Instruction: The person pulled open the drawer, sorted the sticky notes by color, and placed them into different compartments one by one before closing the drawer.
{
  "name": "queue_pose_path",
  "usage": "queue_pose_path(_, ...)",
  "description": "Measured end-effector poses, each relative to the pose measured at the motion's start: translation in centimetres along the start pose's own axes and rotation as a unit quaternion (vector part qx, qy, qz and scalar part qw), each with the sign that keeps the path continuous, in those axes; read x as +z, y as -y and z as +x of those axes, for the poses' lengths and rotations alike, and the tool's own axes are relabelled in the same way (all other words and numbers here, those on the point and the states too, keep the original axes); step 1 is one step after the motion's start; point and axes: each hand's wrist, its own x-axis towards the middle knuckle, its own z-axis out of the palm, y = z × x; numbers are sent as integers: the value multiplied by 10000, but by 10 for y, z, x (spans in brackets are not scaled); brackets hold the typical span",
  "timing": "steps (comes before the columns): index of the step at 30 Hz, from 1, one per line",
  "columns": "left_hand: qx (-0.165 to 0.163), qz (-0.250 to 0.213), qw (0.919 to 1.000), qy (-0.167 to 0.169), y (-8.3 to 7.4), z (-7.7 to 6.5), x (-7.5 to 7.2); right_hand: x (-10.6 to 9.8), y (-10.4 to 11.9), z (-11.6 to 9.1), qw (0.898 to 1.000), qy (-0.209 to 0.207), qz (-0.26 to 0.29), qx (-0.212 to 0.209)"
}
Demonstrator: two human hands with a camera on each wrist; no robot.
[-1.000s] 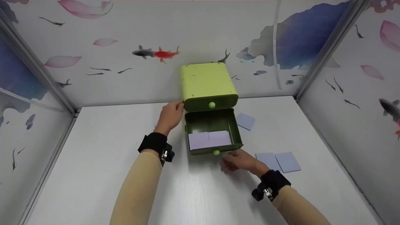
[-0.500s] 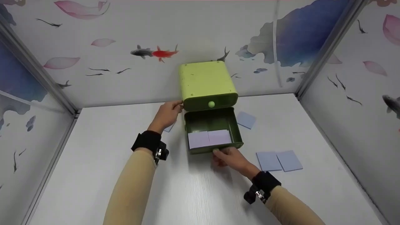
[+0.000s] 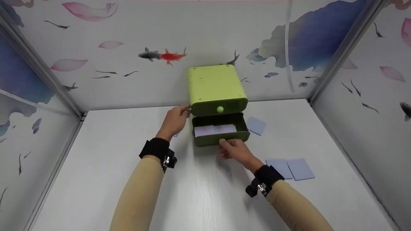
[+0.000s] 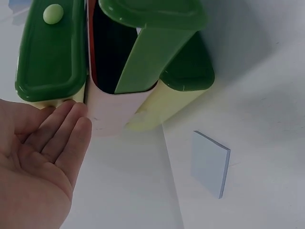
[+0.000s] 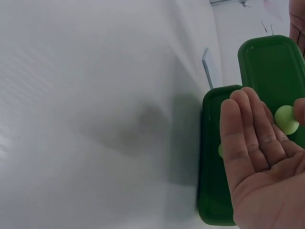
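Observation:
A green cabinet [image 3: 216, 84] with stacked drawers stands against the back wall, its top drawer shut. Below that, a dark green drawer [image 3: 205, 141] is pulled partly out and holds two pale purple square pads [image 3: 204, 130] side by side. My right hand [image 3: 236, 150] is at the front of this drawer, its thumb and index finger pinching the round light green knob [image 5: 287, 119]. The other fingers stretch past it in the right wrist view. At the cabinet's left side, my left hand [image 3: 175, 120] rests its loosely bent fingertips near the top drawer's corner [image 4: 52, 90].
Two blue-grey square pads [image 3: 301, 169] lie side by side at the right of the white table [image 3: 96, 179]. Another square pad [image 3: 257, 125] lies right of the cabinet, and one [image 4: 209, 164] is left of it. Patterned walls [image 3: 112, 83] enclose the table.
My right hand has come to the drawer's knob and the drawer has slid inward, its front moving toward the cabinet. My left hand stays at the cabinet's left side.

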Motion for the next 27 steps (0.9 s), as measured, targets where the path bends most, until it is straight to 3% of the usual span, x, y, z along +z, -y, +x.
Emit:
queue_pose_path(9,26,-67,9997,-241,3,0,0,5,5,31,9996,-239,-83,86)
queue_pose_path(27,92,-82,9991,-394,6,1,5,1,21,70,9994,-234,152,206)
